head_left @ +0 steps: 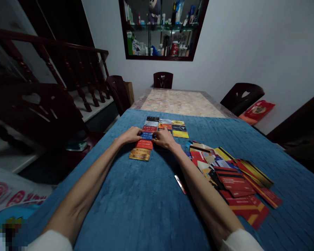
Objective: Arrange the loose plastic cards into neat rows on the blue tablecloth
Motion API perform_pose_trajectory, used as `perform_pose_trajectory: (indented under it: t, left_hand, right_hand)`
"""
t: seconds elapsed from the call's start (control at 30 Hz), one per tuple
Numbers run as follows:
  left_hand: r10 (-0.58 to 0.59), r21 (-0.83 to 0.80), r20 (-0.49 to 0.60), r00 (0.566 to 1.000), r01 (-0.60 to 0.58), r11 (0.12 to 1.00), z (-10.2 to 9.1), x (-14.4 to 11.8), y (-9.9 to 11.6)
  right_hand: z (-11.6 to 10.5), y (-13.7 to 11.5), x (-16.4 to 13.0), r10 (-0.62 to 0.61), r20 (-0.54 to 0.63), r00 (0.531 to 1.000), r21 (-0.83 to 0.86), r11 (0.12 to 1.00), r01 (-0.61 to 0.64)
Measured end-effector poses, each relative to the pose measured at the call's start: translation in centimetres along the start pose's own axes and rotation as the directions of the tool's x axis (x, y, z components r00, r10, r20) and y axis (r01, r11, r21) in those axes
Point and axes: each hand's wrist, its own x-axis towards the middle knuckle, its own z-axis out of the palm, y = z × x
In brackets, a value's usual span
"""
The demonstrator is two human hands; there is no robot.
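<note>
With your left hand [132,135] and right hand [164,138] both pinching the blue card [147,135] mid-column on the desk [136,202], fingers narrow, watch it: a sideways nudge likely skews the red card [144,144] and gold card [139,154] touching below.

A home dining room: long table [180,103], dark wooden chairs [163,80], staircase railing [68,52], cluttered display cabinet [162,28].
</note>
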Motion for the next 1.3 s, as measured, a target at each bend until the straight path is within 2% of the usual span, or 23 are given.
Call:
perform_pose_trajectory:
  t: [0.17,0.43,0.77,0.9,1.1,1.3]
  left_hand:
    - [-0.009,0.030,-0.016,1.000,0.009,1.000,0.3,0.1,-0.1]
    - [0.046,0.169,-0.008,0.999,-0.044,0.985,-0.1,-0.2,0.8]
    - [0.042,0.145,0.014,0.999,-0.044,0.988,-0.5,-0.3,0.8]
    - [0.026,0.129,-0.013,1.000,-0.025,0.991,-0.5,-0.2,0.4]
    - [0.004,0.106,-0.052,0.999,0.002,0.994,-0.5,0.2,-0.4]
    - [0.081,0.143,-0.157,0.984,-0.059,0.988,-0.6,0.5,-0.2]
  right_hand:
    - [-0.3,0.0,-0.1,-0.016,0.005,1.000,-0.018,1.000,0.016]
    - [-0.5,0.0,-0.2,-0.028,0.007,1.000,-0.042,0.999,0.028]
    - [-0.5,-0.2,-0.3,-0.031,-0.013,0.999,-0.051,0.998,0.030]
    - [-0.7,-0.2,-0.3,-0.015,-0.024,1.000,-0.051,0.999,0.014]
    - [-2.8,-1.3,-0.9,-0.019,-0.071,0.997,-0.048,0.999,0.015]
    - [-6.1,-3.5,-1.8,-0.070,-0.180,0.981,-0.039,0.997,0.064]
